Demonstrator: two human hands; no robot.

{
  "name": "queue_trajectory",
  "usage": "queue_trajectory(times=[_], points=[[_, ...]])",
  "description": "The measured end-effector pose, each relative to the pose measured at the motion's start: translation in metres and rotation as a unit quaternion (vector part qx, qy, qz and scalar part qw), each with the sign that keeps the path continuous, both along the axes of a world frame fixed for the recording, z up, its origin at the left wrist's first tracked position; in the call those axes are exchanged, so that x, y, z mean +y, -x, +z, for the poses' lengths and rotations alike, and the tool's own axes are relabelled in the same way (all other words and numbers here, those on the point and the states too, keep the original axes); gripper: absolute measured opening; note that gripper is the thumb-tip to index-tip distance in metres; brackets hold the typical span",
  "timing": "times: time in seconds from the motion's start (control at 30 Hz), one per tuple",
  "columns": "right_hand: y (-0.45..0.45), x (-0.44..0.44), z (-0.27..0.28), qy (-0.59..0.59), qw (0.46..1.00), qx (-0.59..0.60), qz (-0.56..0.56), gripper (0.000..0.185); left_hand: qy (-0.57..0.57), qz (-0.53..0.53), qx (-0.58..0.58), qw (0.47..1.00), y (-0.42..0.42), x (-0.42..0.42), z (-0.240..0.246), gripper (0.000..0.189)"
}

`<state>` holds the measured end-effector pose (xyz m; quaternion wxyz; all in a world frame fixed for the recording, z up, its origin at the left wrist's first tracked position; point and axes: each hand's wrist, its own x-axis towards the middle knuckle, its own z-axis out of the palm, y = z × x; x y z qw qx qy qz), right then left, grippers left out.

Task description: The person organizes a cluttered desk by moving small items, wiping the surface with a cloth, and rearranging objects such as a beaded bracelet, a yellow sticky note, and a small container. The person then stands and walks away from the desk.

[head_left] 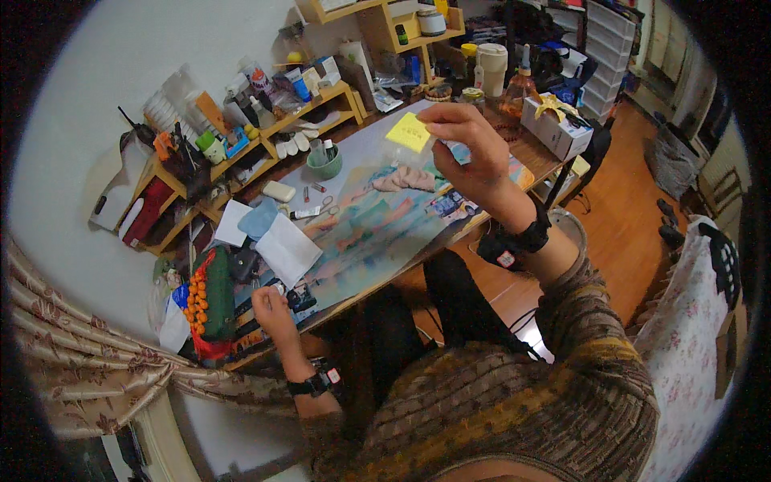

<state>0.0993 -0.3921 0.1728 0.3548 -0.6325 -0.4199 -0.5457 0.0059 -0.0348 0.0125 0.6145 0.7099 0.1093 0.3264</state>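
Raised over the table, my right hand (473, 147) pinches a small clear plastic bag by its edge, between thumb and fingertips. A yellow square (409, 132) bearing writing shows in the bag's upper part. My left hand (275, 310) is at the near left edge of the table, its fingers curled. Something small and white shows at those fingertips, too small to tell whether it is held. Close to the left hand lie a white paper sheet (289, 250), a light blue piece (258, 223) and a dark green case (215, 295). A crumpled beige cloth (405, 179) lies below the bag.
Scissors (329, 206), a white case (279, 191) and a green bowl (324, 164) stand or lie mid-table. Wooden shelves (289, 123) packed with bottles line the wall. At the right end are a tissue box (555, 129) and an amber bottle (521, 87).
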Motion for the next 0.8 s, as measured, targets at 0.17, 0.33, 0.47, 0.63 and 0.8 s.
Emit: queue_trajectory(times=[0.17, 0.33, 0.47, 0.63, 0.8], points=[[0.015, -0.003, -0.004, 0.078, 0.993, -0.087, -0.036, 0.024, 0.053, 0.016, -0.005, 0.998, -0.001, 0.002, 0.0, 0.009], [0.024, 0.002, -0.019, 0.085, 0.993, -0.043, -0.07, 0.022, 0.077, 0.001, -0.008, 0.997, -0.002, 0.005, 0.001, 0.009], [0.03, 0.022, -0.049, -0.053, 0.957, 0.272, 0.084, 0.012, 0.102, 0.006, 0.01, 0.995, -0.001, 0.005, 0.01, 0.007], [0.035, 0.028, -0.08, -0.244, 0.671, 0.608, 0.347, 0.011, 0.226, -0.129, -0.041, 0.965, 0.0, -0.032, 0.027, 0.008], [0.045, 0.027, -0.093, -0.259, 0.63, 0.628, 0.377, 0.013, 0.371, -0.279, 0.037, 0.885, -0.02, -0.097, 0.043, 0.014]])
